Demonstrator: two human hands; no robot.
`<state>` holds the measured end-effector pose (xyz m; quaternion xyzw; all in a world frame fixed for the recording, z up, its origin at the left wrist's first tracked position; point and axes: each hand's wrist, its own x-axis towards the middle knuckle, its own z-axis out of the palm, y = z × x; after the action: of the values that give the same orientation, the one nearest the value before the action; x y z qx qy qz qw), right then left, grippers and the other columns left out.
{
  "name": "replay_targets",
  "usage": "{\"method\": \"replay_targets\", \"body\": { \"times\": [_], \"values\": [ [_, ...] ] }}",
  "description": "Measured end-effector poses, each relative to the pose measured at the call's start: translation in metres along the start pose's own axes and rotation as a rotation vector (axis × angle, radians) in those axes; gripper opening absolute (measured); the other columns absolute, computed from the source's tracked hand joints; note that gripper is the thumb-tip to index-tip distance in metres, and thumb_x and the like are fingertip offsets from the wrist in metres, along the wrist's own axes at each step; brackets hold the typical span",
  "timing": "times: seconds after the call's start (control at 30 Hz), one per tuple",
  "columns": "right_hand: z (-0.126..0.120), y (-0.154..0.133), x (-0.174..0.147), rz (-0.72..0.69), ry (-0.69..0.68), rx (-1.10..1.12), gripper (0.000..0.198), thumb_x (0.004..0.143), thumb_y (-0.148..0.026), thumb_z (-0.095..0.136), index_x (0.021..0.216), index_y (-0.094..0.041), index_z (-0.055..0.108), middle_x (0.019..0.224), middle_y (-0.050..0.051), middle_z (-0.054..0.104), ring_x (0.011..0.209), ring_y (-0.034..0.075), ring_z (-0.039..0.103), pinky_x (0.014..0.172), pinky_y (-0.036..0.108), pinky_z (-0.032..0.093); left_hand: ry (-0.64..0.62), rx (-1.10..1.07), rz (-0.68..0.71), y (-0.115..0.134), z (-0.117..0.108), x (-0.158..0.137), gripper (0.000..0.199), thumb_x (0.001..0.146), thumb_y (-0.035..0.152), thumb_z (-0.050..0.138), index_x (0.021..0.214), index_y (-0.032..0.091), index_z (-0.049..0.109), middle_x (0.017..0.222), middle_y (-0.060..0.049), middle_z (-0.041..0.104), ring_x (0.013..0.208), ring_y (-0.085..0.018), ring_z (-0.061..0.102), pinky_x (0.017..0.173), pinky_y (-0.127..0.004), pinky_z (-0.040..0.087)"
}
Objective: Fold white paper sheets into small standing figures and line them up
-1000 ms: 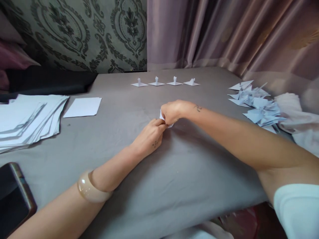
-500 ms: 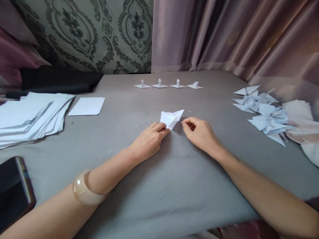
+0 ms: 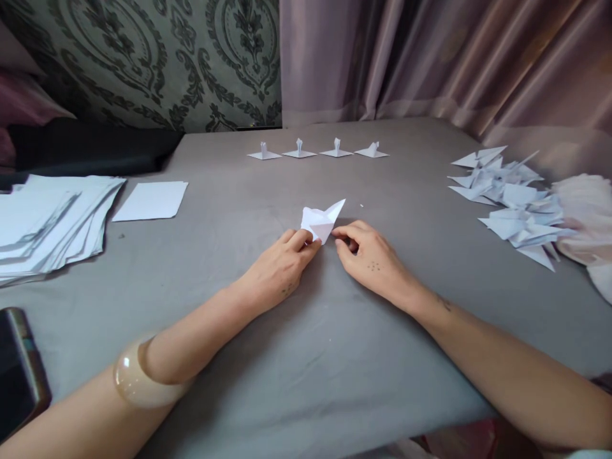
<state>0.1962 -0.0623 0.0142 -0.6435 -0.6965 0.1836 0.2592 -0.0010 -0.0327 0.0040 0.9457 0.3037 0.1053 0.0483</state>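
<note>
A small folded piece of white paper [image 3: 321,220] with a pointed flap rising to the upper right is near the middle of the table. My left hand [image 3: 289,258] pinches its lower left corner between thumb and fingers. At the paper's right side is my right hand [image 3: 373,255], fingers curled, with thumb and index tips slightly apart. Its index fingertip is at or very near the paper's edge; I cannot tell whether they touch. Nothing shows in this hand. A pale bangle [image 3: 143,379] circles my left forearm.
Several folded paper pieces [image 3: 299,150] stand in a row at the back. A heap of folded paper [image 3: 521,204] lies at right, beside pale cloth [image 3: 586,217]. Left are a stack of sheets [image 3: 71,210], smaller squares [image 3: 152,199], a phone [image 3: 19,370] and black cloth [image 3: 95,146].
My right hand has moved left, up to the paper's right side. The paper's flap now points more steeply upward. My left hand keeps its pinch. The camera view has shifted slightly.
</note>
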Motion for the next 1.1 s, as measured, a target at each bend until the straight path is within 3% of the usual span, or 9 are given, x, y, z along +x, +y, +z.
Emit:
{"method": "replay_targets", "body": {
  "times": [0.4, 0.6, 0.83, 1.1],
  "values": [
    [0.004, 0.003, -0.002, -0.031, 0.003, -0.011, 0.028, 0.087, -0.021, 0.05, 0.106, -0.024, 0.07, 0.099, 0.004, 0.065, 0.077, 0.014, 0.059, 0.071, 0.028, 0.046, 0.02, -0.046, 0.025, -0.002, 0.0, -0.004, 0.047, 0.089, 0.003, 0.033, 0.13, 0.016, 0.053, 0.107, -0.011, 0.055, 0.089, -0.021, 0.047, 0.086, -0.034, 0.046],
    [0.006, 0.002, -0.005, -0.066, 0.011, 0.004, 0.028, 0.088, -0.02, 0.049, 0.104, -0.024, 0.071, 0.095, 0.003, 0.064, 0.076, 0.013, 0.059, 0.069, 0.027, 0.045, 0.046, -0.01, 0.02, -0.003, 0.005, -0.005, 0.047, 0.089, 0.004, 0.035, 0.133, 0.011, 0.049, 0.108, -0.013, 0.053, 0.088, -0.021, 0.044, 0.087, -0.035, 0.046],
    [0.006, 0.001, -0.007, -0.104, 0.013, 0.013, 0.028, 0.088, -0.018, 0.048, 0.106, -0.022, 0.071, 0.095, 0.003, 0.064, 0.074, 0.012, 0.059, 0.066, 0.026, 0.045, 0.083, 0.02, -0.065, 0.001, 0.002, -0.007, 0.043, 0.093, 0.01, 0.035, 0.13, 0.02, 0.054, 0.104, -0.011, 0.051, 0.084, -0.019, 0.044, 0.082, -0.035, 0.047],
    [0.006, -0.003, -0.011, -0.177, -0.01, -0.085, 0.034, 0.089, -0.012, 0.045, 0.112, -0.02, 0.068, 0.1, 0.005, 0.063, 0.08, 0.014, 0.059, 0.076, 0.029, 0.045, 0.057, 0.07, -0.083, 0.006, -0.004, -0.005, 0.04, 0.095, 0.014, 0.035, 0.127, 0.017, 0.059, 0.101, -0.013, 0.054, 0.083, -0.021, 0.047, 0.082, -0.038, 0.048]
  ]
}}
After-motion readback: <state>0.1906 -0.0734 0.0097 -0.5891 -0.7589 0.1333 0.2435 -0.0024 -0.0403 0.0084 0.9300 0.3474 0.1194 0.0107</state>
